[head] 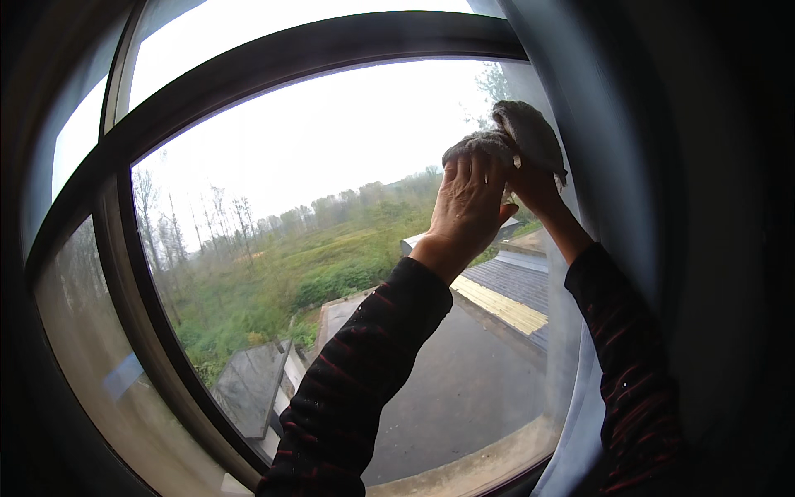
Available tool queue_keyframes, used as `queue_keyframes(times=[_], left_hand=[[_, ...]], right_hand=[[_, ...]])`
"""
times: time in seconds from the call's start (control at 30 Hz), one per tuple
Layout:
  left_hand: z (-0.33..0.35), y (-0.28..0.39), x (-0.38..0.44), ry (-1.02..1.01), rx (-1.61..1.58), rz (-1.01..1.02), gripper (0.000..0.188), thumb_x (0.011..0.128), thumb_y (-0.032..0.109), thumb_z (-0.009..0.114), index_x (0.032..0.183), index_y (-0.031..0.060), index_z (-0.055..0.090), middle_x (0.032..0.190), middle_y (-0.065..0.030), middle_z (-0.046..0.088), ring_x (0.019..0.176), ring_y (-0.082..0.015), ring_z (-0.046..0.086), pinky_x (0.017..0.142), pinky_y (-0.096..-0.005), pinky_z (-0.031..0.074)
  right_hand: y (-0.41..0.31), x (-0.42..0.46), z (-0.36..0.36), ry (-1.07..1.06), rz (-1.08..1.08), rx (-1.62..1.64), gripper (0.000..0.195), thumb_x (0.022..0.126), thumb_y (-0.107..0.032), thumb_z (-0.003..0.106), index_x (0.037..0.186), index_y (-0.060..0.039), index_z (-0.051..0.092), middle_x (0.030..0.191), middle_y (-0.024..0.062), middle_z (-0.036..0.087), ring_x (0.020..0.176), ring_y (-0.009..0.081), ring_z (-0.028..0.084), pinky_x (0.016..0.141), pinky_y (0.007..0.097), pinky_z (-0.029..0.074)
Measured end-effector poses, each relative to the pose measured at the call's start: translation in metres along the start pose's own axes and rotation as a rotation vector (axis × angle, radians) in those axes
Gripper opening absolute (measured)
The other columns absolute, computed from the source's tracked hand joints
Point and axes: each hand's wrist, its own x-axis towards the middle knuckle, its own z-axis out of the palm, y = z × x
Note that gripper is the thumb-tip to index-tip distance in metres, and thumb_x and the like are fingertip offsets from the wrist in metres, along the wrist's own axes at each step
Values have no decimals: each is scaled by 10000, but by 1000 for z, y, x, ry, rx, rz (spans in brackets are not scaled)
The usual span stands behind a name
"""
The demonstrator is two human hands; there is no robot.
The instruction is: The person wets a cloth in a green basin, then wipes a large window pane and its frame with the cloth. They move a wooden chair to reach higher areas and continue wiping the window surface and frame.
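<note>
Both hands are raised to the upper right part of a window pane (pixel 279 168). A grey cloth (pixel 528 133) is bunched against the glass there. My left hand (pixel 469 205) lies with its fingers over the cloth's left part, and its thumb points right. Just to the right, my right hand (pixel 537 186) is on the larger, folded part of the same cloth, which hides its fingers. Dark sleeves with red streaks cover both forearms.
A dark window frame (pixel 323 46) runs over the top of the pane and down its left side. A pale curtain (pixel 574 397) hangs close at the right. Through the glass show a flat grey roof (pixel 459 385), roof sheets (pixel 503 304) and green land with trees.
</note>
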Motion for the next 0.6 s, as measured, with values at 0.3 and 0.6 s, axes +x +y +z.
queue_keyframes(times=[0.3,0.6], left_hand=[[-148,-108,-55,143,367,-196,535,908,304,668,1330,84,425,1347,-190,397,1314,-390,350,1094,-537,305],[-263,-140,-211,-49,887,-373,464,953,230,619,1290,-63,492,1235,-319,493,1162,-472,468,1004,-543,377]], right_hand=[[-160,113,98,56,-371,259,440,906,-283,659,1314,-133,584,1345,90,561,1292,274,496,1114,428,369],[-369,134,158,-28,-506,510,260,778,-260,701,1006,-136,715,955,109,691,958,274,664,849,392,520]])
